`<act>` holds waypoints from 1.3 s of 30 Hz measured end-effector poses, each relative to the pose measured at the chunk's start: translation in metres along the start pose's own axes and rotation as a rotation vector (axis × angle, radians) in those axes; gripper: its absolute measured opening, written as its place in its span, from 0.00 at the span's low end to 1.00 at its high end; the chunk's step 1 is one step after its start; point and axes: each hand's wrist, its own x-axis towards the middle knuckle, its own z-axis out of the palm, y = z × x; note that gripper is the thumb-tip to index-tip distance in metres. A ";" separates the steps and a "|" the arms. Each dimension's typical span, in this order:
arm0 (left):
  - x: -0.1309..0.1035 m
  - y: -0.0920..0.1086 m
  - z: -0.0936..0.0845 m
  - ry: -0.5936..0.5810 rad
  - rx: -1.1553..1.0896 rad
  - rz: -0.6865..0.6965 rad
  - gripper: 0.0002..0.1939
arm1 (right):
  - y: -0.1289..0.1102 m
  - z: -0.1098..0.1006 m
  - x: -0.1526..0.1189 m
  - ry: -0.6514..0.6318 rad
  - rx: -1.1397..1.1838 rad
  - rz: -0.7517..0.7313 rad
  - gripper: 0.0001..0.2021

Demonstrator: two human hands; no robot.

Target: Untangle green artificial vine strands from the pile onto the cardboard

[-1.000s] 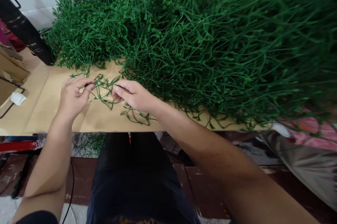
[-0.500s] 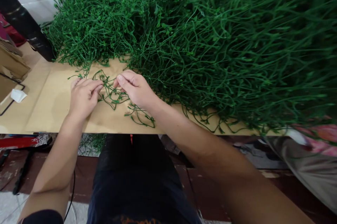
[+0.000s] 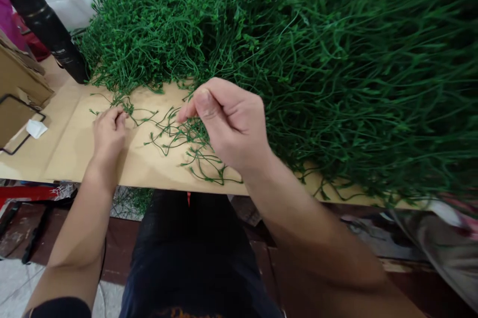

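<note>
My left hand point(image 3: 109, 131) rests low over the tabletop with its fingers pinched at a thin green stem point(image 3: 144, 121), which looks artificial and has small forked tips. To its right, my right hand point(image 3: 237, 126) is raised above the table, thumb and fingers closed together. What it holds, if anything, is hidden. Loose stems point(image 3: 166, 131) lie on the board between the hands, and a few more point(image 3: 207, 166) sit near the front edge, below the right hand. Behind both hands rises a large heap of the same green stems point(image 3: 239, 24).
A black flask point(image 3: 45, 24) stands at the back left. Beside it are a cardboard box point(image 3: 22, 71), a black wire frame point(image 3: 23, 98) and a crumpled white paper point(image 3: 36, 128). Brown board point(image 3: 82, 153) covers the table. A red thing point(image 3: 28, 192) lies below its edge.
My right hand has lifted and moved right, closer to the camera. My left hand has shifted slightly left. The loose stems between them have spread to the right.
</note>
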 end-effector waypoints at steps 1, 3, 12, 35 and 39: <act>0.000 0.002 0.001 0.006 -0.041 0.023 0.07 | 0.003 -0.010 0.003 -0.006 -0.145 -0.016 0.20; -0.002 0.010 0.002 0.025 -0.105 0.067 0.06 | 0.014 -0.033 0.007 -0.021 -0.450 -0.008 0.19; -0.006 0.025 0.005 0.047 -0.164 0.192 0.09 | 0.019 -0.051 0.003 -0.050 -0.898 0.138 0.22; -0.009 0.030 0.003 -0.001 0.029 0.195 0.07 | -0.004 0.037 0.000 -0.757 -0.193 0.013 0.10; 0.003 0.005 0.006 0.050 -0.008 -0.035 0.04 | -0.045 0.031 -0.014 -1.049 0.022 -0.346 0.07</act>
